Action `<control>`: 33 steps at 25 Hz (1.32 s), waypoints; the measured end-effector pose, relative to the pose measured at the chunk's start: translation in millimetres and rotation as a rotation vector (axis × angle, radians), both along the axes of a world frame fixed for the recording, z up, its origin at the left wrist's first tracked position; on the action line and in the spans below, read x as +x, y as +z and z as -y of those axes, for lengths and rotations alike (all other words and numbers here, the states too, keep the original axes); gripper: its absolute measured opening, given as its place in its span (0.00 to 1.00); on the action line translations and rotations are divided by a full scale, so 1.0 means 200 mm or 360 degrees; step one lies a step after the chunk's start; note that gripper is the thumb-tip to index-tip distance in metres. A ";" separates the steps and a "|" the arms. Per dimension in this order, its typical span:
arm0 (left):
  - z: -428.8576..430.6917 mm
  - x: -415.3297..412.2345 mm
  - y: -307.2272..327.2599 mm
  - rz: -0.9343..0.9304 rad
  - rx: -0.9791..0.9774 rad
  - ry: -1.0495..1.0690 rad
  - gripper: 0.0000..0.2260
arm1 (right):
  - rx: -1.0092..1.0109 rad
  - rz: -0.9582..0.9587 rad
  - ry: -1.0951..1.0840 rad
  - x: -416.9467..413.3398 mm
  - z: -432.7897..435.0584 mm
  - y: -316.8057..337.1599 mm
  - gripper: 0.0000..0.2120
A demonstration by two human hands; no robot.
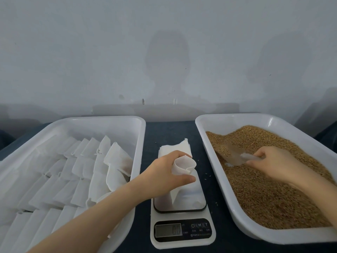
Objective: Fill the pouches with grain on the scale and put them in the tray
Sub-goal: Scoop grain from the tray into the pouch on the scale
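- Left hand (164, 172) curls round the pouch (184, 166) near its top, thumb on the near side, holding the mouth rounded open over the scale (182, 232); the lower end seems to reach the plate
- Pouch looks thin, limp and very light: likely to fold shut if released, so hold it just under the rim, loosely
- Right hand (273, 161) grips a clear scoop (235, 157) by the handle, dug into the grain (264, 194)
- Grain is loose and will scatter: pour slowly
- Other pouches lie in the left tray (138, 143)
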State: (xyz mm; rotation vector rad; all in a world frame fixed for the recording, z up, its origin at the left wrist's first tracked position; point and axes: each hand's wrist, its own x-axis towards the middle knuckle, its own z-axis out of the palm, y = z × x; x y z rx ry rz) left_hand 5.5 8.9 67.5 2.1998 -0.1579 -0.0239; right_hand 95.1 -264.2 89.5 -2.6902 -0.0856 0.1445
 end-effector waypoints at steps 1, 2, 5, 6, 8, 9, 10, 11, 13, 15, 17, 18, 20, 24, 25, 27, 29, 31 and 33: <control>0.00 0.00 0.00 0.0001 -0.0003 0.0006 0.17 | -0.0009 -0.0004 0.0011 0.00 0.01 0.01 0.08; 0.00 0.00 0.00 -0.0004 -0.0002 0.0011 0.17 | -0.0011 -0.0008 0.0011 -0.01 0.01 0.02 0.08; 0.00 0.01 -0.01 -0.0017 0.0005 0.0017 0.18 | -0.0004 -0.0037 0.0017 -0.01 0.04 0.01 0.08; 0.00 0.01 -0.01 -0.0019 0.0008 0.0016 0.19 | 0.0019 -0.0051 0.0019 -0.02 0.04 0.01 0.08; 0.00 0.01 -0.01 -0.0028 0.0008 0.0016 0.19 | 0.0068 -0.0052 0.0015 -0.02 0.05 0.01 0.07; 0.00 0.01 -0.01 -0.0032 0.0007 0.0018 0.19 | 0.0077 -0.0045 0.0010 -0.03 0.06 0.01 0.07; 0.00 0.01 -0.01 -0.0035 0.0006 0.0019 0.19 | 0.0083 -0.0047 0.0006 -0.03 0.06 0.01 0.06; 0.00 0.01 -0.01 -0.0037 0.0005 0.0019 0.19 | 0.0093 -0.0054 0.0006 -0.03 0.06 0.01 0.06; -0.01 0.01 -0.02 -0.0038 0.0005 0.0018 0.19 | 0.0110 -0.0061 0.0014 -0.04 0.06 0.01 0.06; -0.01 0.01 -0.02 -0.0041 0.0004 0.0019 0.18 | 0.0120 -0.0047 0.0016 -0.04 0.06 0.01 0.05; -0.01 0.01 -0.02 -0.0042 0.0003 0.0015 0.17 | 0.0129 -0.0040 0.0014 -0.05 0.07 0.01 0.05; -0.01 0.01 -0.02 -0.0040 0.0005 0.0012 0.17 | 0.0121 -0.0037 0.0021 -0.06 0.07 0.01 0.05; -0.01 0.01 -0.01 -0.0038 0.0012 0.0006 0.17 | 0.0093 -0.0010 0.0047 -0.07 0.08 0.01 0.05; 0.00 0.01 -0.02 -0.0048 0.0018 0.0012 0.20 | -0.0011 0.0063 0.0095 -0.09 0.11 0.02 0.04; 0.00 0.01 -0.02 -0.0049 0.0016 0.0012 0.21 | -0.0016 0.0069 0.0102 -0.10 0.12 0.02 0.03; 0.00 0.01 -0.01 -0.0053 0.0005 0.0010 0.22 | -0.0009 0.0066 0.0118 -0.11 0.15 0.04 0.04; 0.00 0.02 -0.02 -0.0069 0.0002 0.0006 0.23 | -0.0038 0.0079 0.0129 -0.12 0.19 0.06 0.04; 0.00 0.02 -0.02 -0.0088 0.0030 0.0000 0.26 | -0.0039 0.0145 0.0110 -0.13 0.22 0.08 0.05; 0.00 0.02 -0.03 -0.0098 0.0061 -0.0002 0.27 | -0.0045 0.0236 0.0102 -0.15 0.25 0.11 0.07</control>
